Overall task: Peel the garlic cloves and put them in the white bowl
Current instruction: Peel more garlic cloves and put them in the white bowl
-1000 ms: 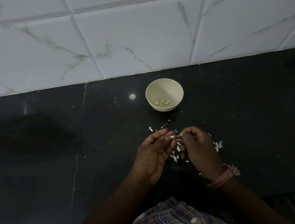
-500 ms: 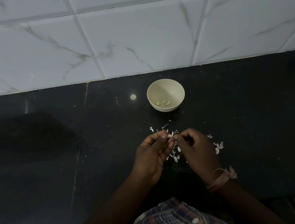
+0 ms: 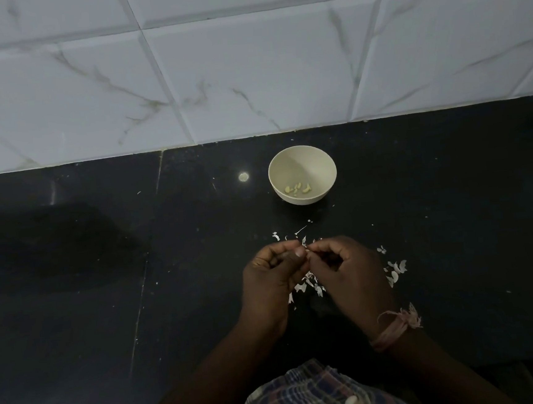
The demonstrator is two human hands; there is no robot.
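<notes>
Both hands, left hand (image 3: 273,277) and right hand (image 3: 349,275), curl fingertip to fingertip, pinching a barely visible garlic clove (image 3: 305,249).

My left hand (image 3: 270,282) and right hand (image 3: 350,275) meet at the fingertips in front of me, both with fingers curled inward. My left thumb (image 3: 297,253) points toward the right hand, its nail showing. Both pinch something too small to make out. My forearms angle in from below, and a frayed pink thread (image 3: 395,327) circles my right wrist.
</notes>
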